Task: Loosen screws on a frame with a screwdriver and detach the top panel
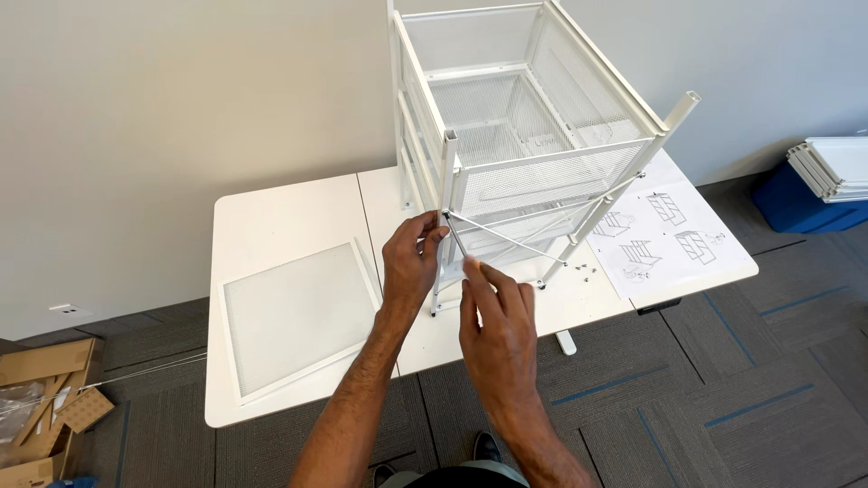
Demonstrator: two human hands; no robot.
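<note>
A white metal mesh drawer rack stands upright on a white table. My left hand pinches the rack's near left post where the top end of a thin cross brace rod meets it. My right hand is just below, its fingers pinched on a thin rod-like piece that runs up to that same joint. A second thin rod crosses the first, forming an X across the rack's near face.
A flat white mesh panel lies on the table at the left. An instruction sheet and several small screws lie at the right. Opened cardboard packaging sits on the floor at the left; a blue bin with white parts at the right.
</note>
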